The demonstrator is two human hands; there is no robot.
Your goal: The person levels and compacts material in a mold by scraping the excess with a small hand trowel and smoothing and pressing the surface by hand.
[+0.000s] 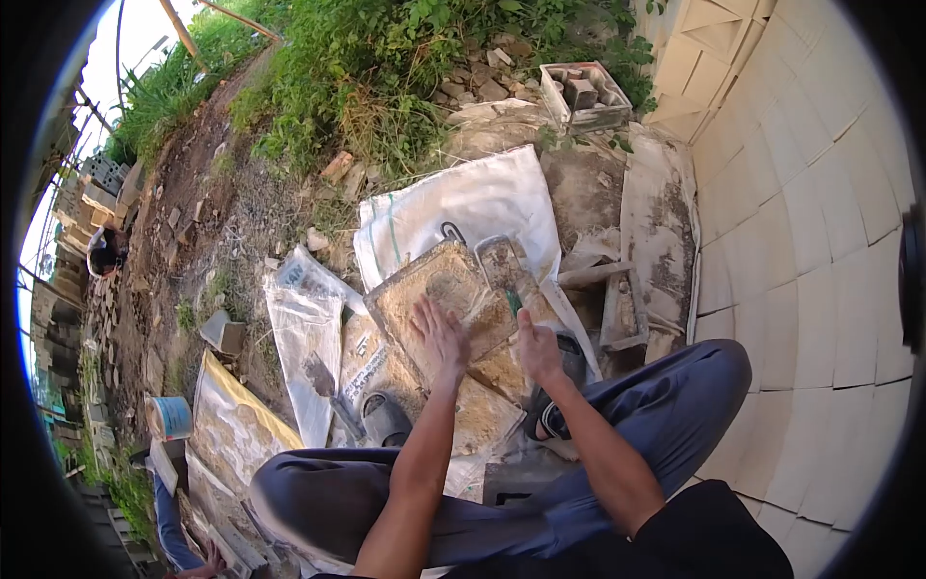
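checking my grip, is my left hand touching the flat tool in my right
Apart. The head view shows the left hand spread over the sandy panel, with sandy surface visible between it and the flat tool in the right hand.

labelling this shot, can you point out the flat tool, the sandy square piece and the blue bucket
flat tool (500,261): head view, on its flat blade
sandy square piece (457,275): head view, on its sandy upper face
blue bucket (174,419): head view, on its side wall
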